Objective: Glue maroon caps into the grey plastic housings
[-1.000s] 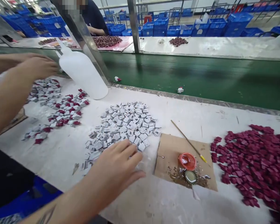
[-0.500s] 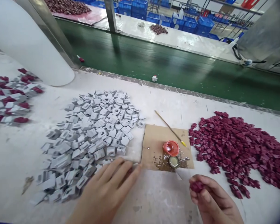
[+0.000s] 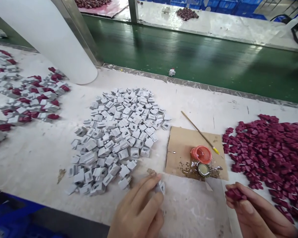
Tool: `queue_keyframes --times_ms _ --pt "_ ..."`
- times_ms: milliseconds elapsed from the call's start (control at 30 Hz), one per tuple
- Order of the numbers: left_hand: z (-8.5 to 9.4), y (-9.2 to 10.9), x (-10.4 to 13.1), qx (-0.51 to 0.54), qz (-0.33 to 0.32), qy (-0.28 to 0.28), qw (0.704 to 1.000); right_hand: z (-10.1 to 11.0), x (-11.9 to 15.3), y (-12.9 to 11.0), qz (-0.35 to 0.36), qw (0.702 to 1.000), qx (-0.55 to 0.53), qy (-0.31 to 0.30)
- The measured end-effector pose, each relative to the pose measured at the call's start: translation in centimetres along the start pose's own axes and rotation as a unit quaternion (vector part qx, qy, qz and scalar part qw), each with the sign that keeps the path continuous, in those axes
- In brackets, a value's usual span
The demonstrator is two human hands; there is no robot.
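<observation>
Between the thumb and fingers of my left hand (image 3: 141, 205) is a small grey plastic part (image 3: 161, 187), just in front of the grey pile. My right hand (image 3: 253, 211) pinches a dark red plastic piece (image 3: 235, 193) near the table's front. The heap of loose grey parts (image 3: 124, 129) lies left of centre, the heap of dark red pieces (image 3: 270, 148) at the right. Between them a cardboard sheet (image 3: 178, 138) carries a small red cup (image 3: 201, 154) of clear liquid, a bottle cap (image 3: 203, 170) and a thin stick with a yellow tip (image 3: 201, 133).
Joined grey and red parts (image 3: 32, 96) are spread at the left. A white tube (image 3: 74, 49) slants down to the table beside a metal post (image 3: 85, 29). Beyond the table edge runs a green conveyor belt (image 3: 213, 66) with a small part (image 3: 172, 72) on it. Blue crates stand far back.
My left hand has come away from the grey pile with a grey part in its fingers. My right hand still pinches the red piece. The view has shifted left and down.
</observation>
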State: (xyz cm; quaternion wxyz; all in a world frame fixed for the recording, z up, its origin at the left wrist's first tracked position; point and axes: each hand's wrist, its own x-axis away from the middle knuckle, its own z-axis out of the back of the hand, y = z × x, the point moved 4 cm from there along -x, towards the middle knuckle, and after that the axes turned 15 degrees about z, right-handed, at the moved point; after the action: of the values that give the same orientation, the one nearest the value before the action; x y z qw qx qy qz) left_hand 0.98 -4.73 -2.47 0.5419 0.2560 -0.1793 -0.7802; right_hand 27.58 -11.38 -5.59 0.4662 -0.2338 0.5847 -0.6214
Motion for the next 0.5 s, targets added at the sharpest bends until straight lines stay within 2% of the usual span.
queue_keyframes --times_ms 67,133,300,400,500 --pt "-0.3 0.1 0.1 0.008 -0.017 0.027 0.999 -0.6 -0.7 -1.2 0.051 0.996 0.079 -0.011" --pt "-0.7 0.0 0.4 0.004 -0.029 0.028 0.999 -1.7 -1.7 -2.6 0.112 0.98 0.162 -0.023" --pt "-1.9 -0.5 1.5 0.002 -0.029 0.006 1.0 -4.2 -3.7 -4.7 0.291 0.908 0.278 -0.113" --pt "-2.6 -0.2 1.8 0.014 -0.019 0.006 1.0 -4.9 -4.0 -4.6 0.323 0.889 0.293 -0.142" --pt "-2.6 0.0 1.9 0.024 -0.027 0.043 0.998 -5.3 -3.8 -4.6 0.345 0.879 0.292 -0.153"
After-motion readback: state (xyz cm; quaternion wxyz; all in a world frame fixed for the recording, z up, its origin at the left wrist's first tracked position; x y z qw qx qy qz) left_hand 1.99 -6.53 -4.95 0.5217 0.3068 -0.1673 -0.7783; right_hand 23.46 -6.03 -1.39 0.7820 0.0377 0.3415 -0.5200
